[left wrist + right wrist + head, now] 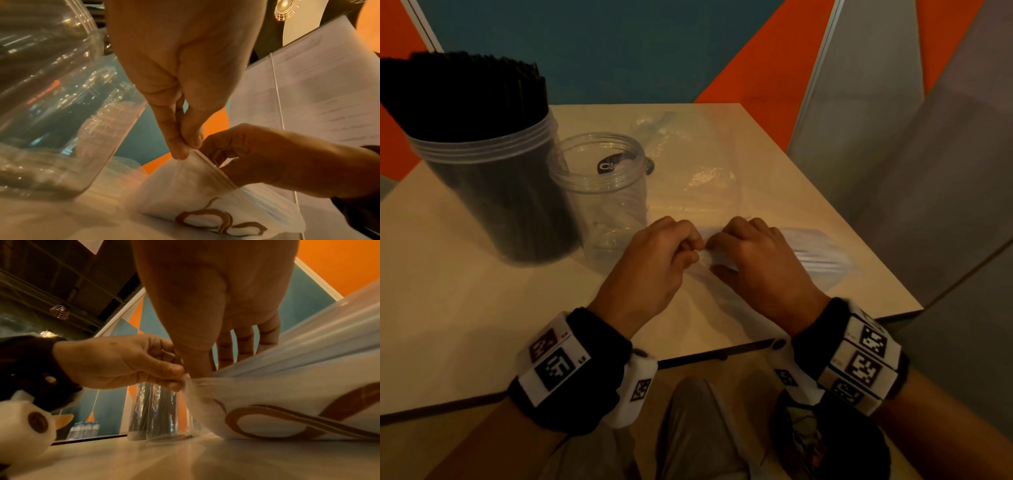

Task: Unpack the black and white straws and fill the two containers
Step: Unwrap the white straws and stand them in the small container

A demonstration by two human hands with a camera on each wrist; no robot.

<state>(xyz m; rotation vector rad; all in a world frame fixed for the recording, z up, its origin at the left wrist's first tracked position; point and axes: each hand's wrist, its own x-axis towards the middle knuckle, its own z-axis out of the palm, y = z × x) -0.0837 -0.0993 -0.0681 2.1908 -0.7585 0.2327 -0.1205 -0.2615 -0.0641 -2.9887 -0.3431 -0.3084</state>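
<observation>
Pinching thin, slippery bag film point(180, 181) at sealed end between left hand point(654, 263) and right hand point(756, 263), both fingertip-tight; light, crushable white straws point(811, 253) inside, on desk point(465, 308) under right hand, so probably grip film only, near seam.

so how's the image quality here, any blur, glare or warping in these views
Head view: dim, warm light, wide-angle bending at the edges, black straws near featureless. Left wrist view: glare specks on the clear jar, which looks soft up close. Right wrist view: the left hand is fairly sharp, while the bag of white straws and table are smeared.
</observation>
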